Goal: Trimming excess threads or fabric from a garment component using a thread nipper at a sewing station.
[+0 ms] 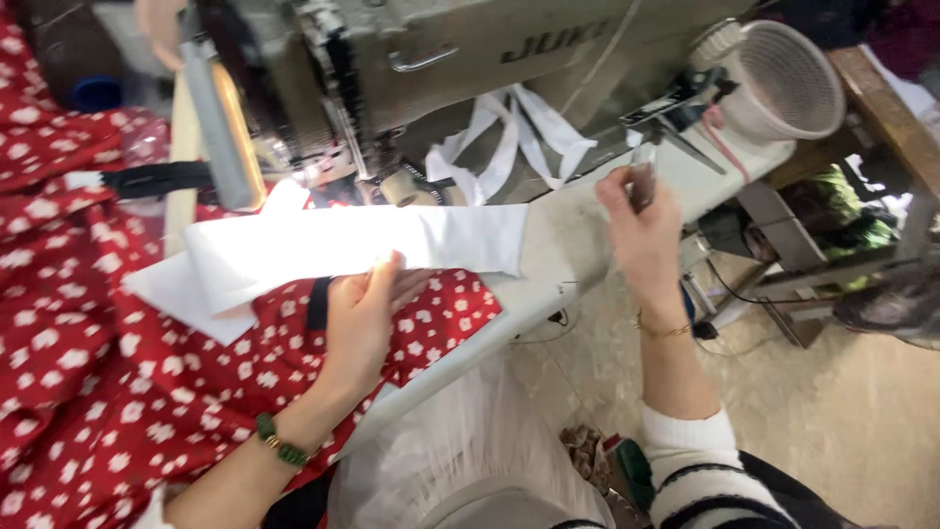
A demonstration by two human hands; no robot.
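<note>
Sewing table point(578, 245), machine above: left hand point(362, 318) lies flat, fingers together, pinning the white strip point(343, 245) on red floral fabric point(88, 372); right hand point(641, 230) pinches 1 small blurred object.

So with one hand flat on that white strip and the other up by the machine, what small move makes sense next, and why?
Probably bring the right hand back down to the white strip. It is raised, pinching a small object I cannot identify, while only the left hand presses the strip on the red flowered fabric by the sewing machine.

A white mesh basket point(786, 78) sits right of the sewing machine point(411, 59), above white ribbons point(509, 137).
</note>
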